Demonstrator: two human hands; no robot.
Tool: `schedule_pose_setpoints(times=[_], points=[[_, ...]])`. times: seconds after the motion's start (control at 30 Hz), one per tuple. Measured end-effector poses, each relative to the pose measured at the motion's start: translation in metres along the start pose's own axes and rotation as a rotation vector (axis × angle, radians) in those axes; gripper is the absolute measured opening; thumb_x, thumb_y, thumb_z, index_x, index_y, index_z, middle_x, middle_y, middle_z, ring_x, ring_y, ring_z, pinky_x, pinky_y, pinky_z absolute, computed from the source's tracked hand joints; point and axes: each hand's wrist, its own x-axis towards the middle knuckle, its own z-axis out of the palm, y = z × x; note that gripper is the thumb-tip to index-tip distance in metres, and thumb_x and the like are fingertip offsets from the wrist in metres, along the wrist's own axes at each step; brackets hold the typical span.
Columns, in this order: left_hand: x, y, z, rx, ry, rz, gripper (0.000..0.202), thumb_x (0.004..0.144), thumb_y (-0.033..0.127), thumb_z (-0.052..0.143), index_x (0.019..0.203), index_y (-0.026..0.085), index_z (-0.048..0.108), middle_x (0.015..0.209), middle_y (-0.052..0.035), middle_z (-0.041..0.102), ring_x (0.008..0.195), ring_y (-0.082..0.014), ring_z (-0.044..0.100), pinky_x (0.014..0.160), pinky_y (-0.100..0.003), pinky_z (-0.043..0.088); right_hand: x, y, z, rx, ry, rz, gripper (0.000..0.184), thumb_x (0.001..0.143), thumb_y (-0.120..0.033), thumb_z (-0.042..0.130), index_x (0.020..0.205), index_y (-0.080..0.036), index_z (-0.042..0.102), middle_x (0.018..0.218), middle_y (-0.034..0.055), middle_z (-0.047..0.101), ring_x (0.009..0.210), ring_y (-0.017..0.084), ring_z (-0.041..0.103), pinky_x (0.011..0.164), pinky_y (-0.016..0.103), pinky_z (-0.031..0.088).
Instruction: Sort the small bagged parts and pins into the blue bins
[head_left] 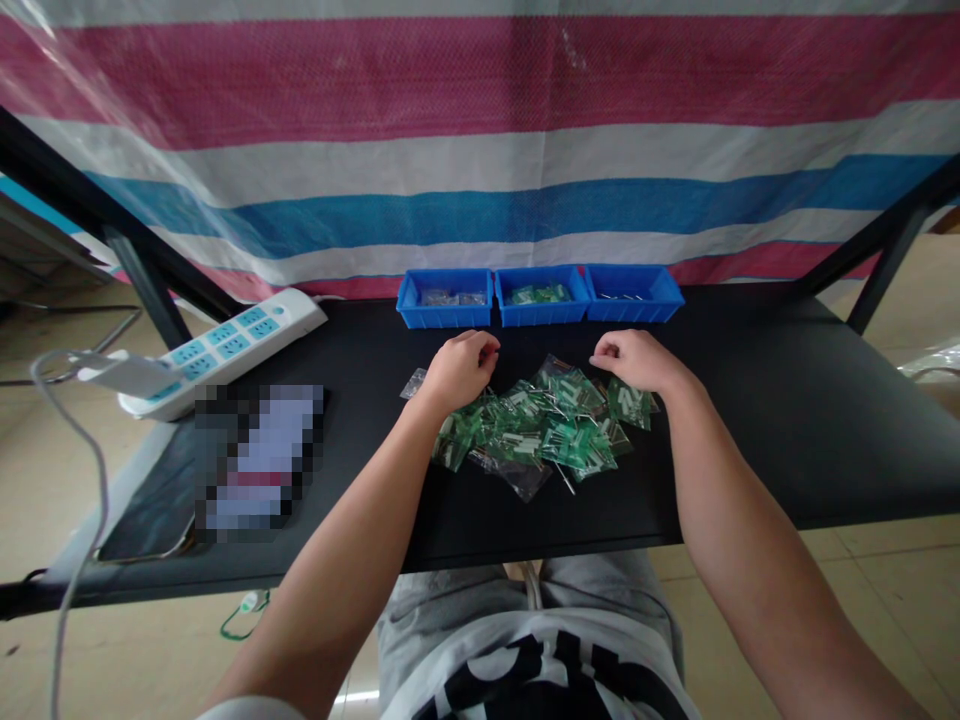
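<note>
A heap of small green-tinted plastic packets (pixel 525 415) lies on the black tabletop, with white and metallic pieces showing inside several of them. My left hand (pixel 463 368) hovers at the heap's upper left, fingers curled together. Beside it a clear packet (pixel 412 384) lies at the heap's edge. Over the upper right side is my right hand (pixel 634 360), thumb and fingers pinched. What either hand grips, if anything, is hidden or too small to name. One thin metal rod (pixel 565 480) sticks out at the front of the heap.
Behind the heap stand three blue bins: the left bin (pixel 444 316) with clear packets, the middle bin (pixel 544 313) with green ones, the right bin (pixel 634 309) with thin metal pieces. A power strip (pixel 244 340) with a plugged-in charger (pixel 135 374) and a dark phone-like slab (pixel 154 500) lie left.
</note>
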Motion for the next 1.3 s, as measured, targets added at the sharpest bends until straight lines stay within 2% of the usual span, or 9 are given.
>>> schedule_pose_setpoints(times=[0.17, 0.4, 0.57, 0.7, 0.9, 1.0, 1.1, 1.2, 1.3], points=[[0.000, 0.002, -0.002, 0.000, -0.005, 0.019, 0.021, 0.083, 0.018, 0.051, 0.095, 0.015, 0.068, 0.092, -0.0078, 0.069, 0.077, -0.0181, 0.064, 0.074, -0.030, 0.051, -0.002, -0.011, 0.002, 0.174, 0.078, -0.088, 0.017, 0.080, -0.033, 0.062, 0.073, -0.018, 0.063, 0.065, 0.0018, 0.064, 0.059, 0.015, 0.057, 0.057, 0.028, 0.041], [-0.001, 0.005, 0.000, -0.044, 0.000, 0.049, 0.020, 0.084, 0.021, 0.052, 0.095, 0.014, 0.067, 0.090, -0.0076, 0.069, 0.076, -0.0175, 0.064, 0.071, -0.029, 0.050, -0.004, -0.030, 0.011, 0.649, 0.100, -0.098, 0.020, 0.073, -0.034, 0.070, 0.075, -0.017, 0.059, 0.068, 0.0030, 0.067, 0.055, 0.012, 0.057, 0.053, 0.025, 0.044], [-0.003, 0.019, 0.000, -0.220, 0.007, 0.073, 0.025, 0.091, 0.032, 0.049, 0.092, 0.015, 0.068, 0.088, -0.0051, 0.070, 0.077, -0.0155, 0.064, 0.072, -0.026, 0.048, -0.003, -0.050, 0.024, 0.907, 0.059, -0.076, 0.029, 0.070, -0.040, 0.075, 0.074, -0.017, 0.058, 0.067, 0.0037, 0.069, 0.048, 0.011, 0.056, 0.040, 0.020, 0.035], [-0.006, 0.032, -0.003, -0.352, -0.044, 0.081, 0.037, 0.095, 0.041, 0.043, 0.091, 0.015, 0.069, 0.088, -0.0047, 0.071, 0.079, -0.0152, 0.064, 0.072, -0.026, 0.047, -0.004, -0.062, 0.036, 1.025, 0.056, -0.105, 0.029, 0.073, -0.040, 0.076, 0.078, -0.017, 0.059, 0.077, 0.0060, 0.073, 0.053, 0.013, 0.062, 0.040, 0.021, 0.035], [-0.007, 0.034, -0.004, -0.484, -0.128, 0.086, 0.033, 0.093, 0.036, 0.047, 0.082, 0.014, 0.068, 0.081, -0.0029, 0.071, 0.074, -0.0135, 0.063, 0.069, -0.024, 0.046, -0.004, -0.070, 0.043, 0.958, 0.140, -0.132, 0.029, 0.071, -0.043, 0.078, 0.079, -0.017, 0.068, 0.083, 0.0062, 0.073, 0.057, 0.012, 0.058, 0.049, 0.024, 0.042], [-0.006, 0.032, -0.002, -0.451, -0.073, 0.054, 0.028, 0.090, 0.035, 0.052, 0.081, 0.014, 0.069, 0.079, -0.0021, 0.070, 0.071, -0.0128, 0.061, 0.066, -0.023, 0.045, -0.003, -0.069, 0.043, 0.902, 0.184, -0.087, 0.035, 0.068, -0.047, 0.079, 0.082, -0.017, 0.070, 0.079, 0.0053, 0.072, 0.059, 0.012, 0.058, 0.054, 0.026, 0.046], [-0.006, 0.031, -0.001, -0.381, -0.010, 0.014, 0.024, 0.088, 0.033, 0.057, 0.081, 0.015, 0.071, 0.078, -0.0017, 0.071, 0.068, -0.0121, 0.060, 0.063, -0.023, 0.043, -0.002, -0.067, 0.042, 0.901, 0.195, -0.053, 0.038, 0.068, -0.050, 0.077, 0.084, -0.017, 0.070, 0.074, 0.0041, 0.070, 0.055, 0.012, 0.054, 0.050, 0.025, 0.042], [-0.006, 0.031, -0.001, -0.360, 0.015, 0.009, 0.018, 0.085, 0.029, 0.061, 0.080, 0.016, 0.072, 0.078, -0.0012, 0.071, 0.067, -0.0110, 0.060, 0.063, -0.022, 0.043, -0.003, -0.068, 0.040, 0.832, 0.174, -0.052, 0.039, 0.073, -0.054, 0.071, 0.076, -0.015, 0.070, 0.063, 0.0027, 0.066, 0.048, 0.010, 0.047, 0.046, 0.025, 0.035], [-0.006, 0.031, -0.001, -0.355, 0.025, 0.006, 0.012, 0.082, 0.026, 0.066, 0.080, 0.017, 0.073, 0.077, -0.0007, 0.072, 0.065, -0.0105, 0.060, 0.062, -0.022, 0.043, -0.006, -0.071, 0.038, 0.742, 0.150, -0.066, 0.042, 0.074, -0.057, 0.070, 0.068, -0.015, 0.068, 0.058, 0.0025, 0.064, 0.050, 0.012, 0.051, 0.050, 0.026, 0.038]])
